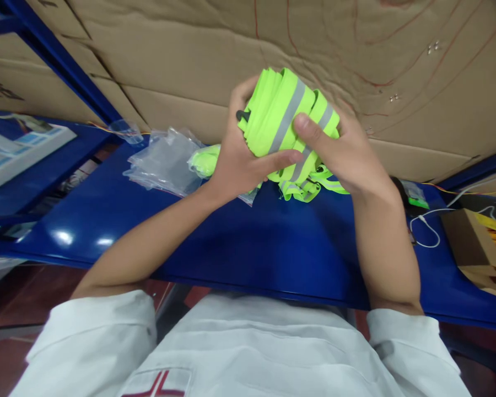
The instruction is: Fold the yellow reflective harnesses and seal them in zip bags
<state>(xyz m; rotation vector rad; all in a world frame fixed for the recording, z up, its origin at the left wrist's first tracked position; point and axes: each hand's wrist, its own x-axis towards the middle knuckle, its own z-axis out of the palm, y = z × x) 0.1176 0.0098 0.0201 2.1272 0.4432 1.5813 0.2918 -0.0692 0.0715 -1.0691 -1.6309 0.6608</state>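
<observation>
Both hands hold up a thick folded bundle of neon yellow-green strap (273, 118) with grey reflective stripes, above the blue table (240, 237). My left hand (242, 154) wraps its left side, thumb across the front, beside a small black clip (243, 116). On the right side, my right hand (343, 149) grips the bundle, its thumb pressed on the front. Below it, more neon strap (301, 190) lies loosely on the table. Clear plastic bags (165, 162) lie to the left, next to a neon bundle in clear plastic (205, 161).
Cardboard (182, 55) stands behind the table. A clear plastic cup (126, 131) is at the back left, near a white tray (28, 151). To the right are a white cable (432, 223) and an open cardboard box (467, 240) with orange items.
</observation>
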